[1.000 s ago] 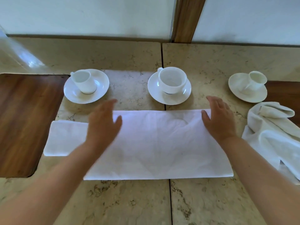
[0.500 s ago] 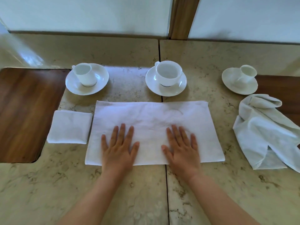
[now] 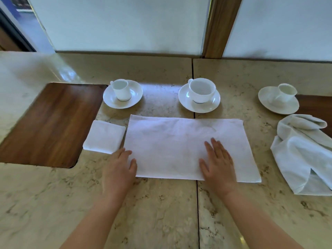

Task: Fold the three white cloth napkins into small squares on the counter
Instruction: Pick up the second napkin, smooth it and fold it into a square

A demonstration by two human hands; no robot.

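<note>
Indoors — marble counter [image 3: 161,212], wood inlay [image 3: 50,126], window [image 3: 125,24].

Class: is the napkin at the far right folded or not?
Not folded: the right napkin lies crumpled in a loose heap on the counter.

This looks like a café or hotel service counter: a polished marble counter [image 3: 161,212] with inset wooden panels [image 3: 50,123], three white cups on saucers [image 3: 199,100] set in a row, and white cloth napkins [image 3: 179,144] laid out.
</note>
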